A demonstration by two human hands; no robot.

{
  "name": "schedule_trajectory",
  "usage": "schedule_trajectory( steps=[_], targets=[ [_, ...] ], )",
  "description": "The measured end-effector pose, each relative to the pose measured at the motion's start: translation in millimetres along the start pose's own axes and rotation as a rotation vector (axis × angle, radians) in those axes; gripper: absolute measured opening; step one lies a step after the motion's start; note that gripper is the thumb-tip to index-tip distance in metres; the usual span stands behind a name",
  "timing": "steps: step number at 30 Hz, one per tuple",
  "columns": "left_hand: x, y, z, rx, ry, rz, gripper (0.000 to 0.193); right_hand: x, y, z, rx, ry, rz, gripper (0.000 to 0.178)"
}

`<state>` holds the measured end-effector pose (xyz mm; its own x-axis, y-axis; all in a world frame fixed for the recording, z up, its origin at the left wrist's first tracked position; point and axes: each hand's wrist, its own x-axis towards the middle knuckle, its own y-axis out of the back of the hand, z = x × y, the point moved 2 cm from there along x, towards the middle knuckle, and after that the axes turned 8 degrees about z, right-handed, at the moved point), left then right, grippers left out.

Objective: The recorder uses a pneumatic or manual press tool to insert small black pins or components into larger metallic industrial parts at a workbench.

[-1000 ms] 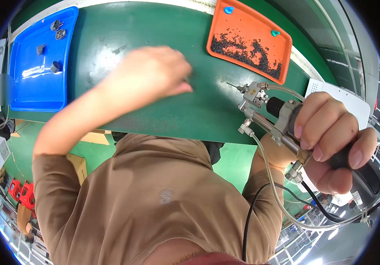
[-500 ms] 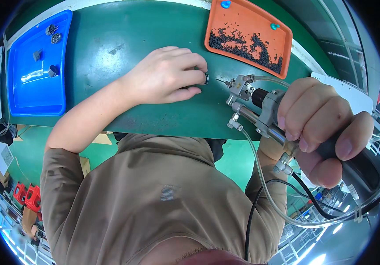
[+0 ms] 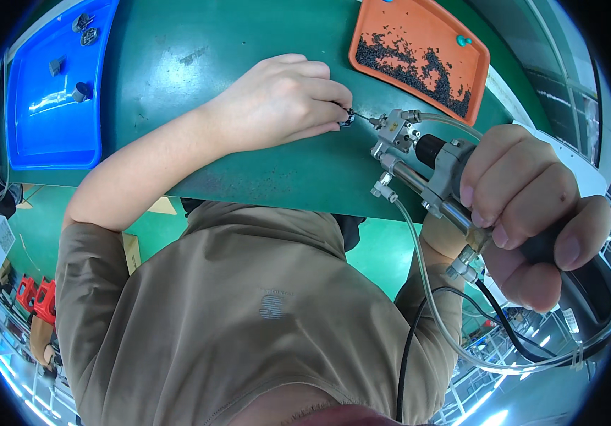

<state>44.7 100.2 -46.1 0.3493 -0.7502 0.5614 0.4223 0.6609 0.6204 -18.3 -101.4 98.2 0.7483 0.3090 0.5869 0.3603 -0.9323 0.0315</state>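
My left hand [image 3: 288, 99] reaches across the green bench with its fingers closed on a small, dark, round part [image 3: 347, 118]. Most of that part is hidden behind the fingertips. My right hand [image 3: 525, 202] is wrapped around a needle-tipped hand tool [image 3: 419, 160], which has a metal block, a steel tube and a black body. Its thin needle points left at the part, and the tip reaches its edge; whether it enters the part I cannot tell. Clear tubes and a black cable trail from the tool.
A blue tray [image 3: 39, 145] at the left holds several small grey, cup-shaped parts. At the far right an orange tray [image 3: 419, 21] contains many tiny black pieces and a teal knob-like piece [image 3: 464, 41]. The green bench's [image 3: 263, 181] near edge lies in front of my torso.
My left hand has moved right and slightly farther away with the round part, closing the gap to the needle. The tool has shifted slightly right. The view has shifted a little.
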Motion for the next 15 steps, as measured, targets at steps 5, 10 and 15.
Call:
schedule_trajectory(
  steps=[5, 10, 15],
  targets=[
    [-0.5, 0.1, 0.9, 0.021, 0.002, 0.000, 0.014, 0.6, -0.3, 2.2, -0.003, -0.010, -0.027, 0.039],
    [-0.9, 0.6, 1.3, 0.024, -0.005, 0.006, 0.014, 0.9, -5.4, 7.2, 0.083, -0.015, -0.020, 0.039],
    [-3.0, -1.0, 1.5, 0.023, -0.003, 0.013, 0.013, -1.4, -3.1, 5.4, 0.050, 0.010, -0.030, 0.038]
  ],
)
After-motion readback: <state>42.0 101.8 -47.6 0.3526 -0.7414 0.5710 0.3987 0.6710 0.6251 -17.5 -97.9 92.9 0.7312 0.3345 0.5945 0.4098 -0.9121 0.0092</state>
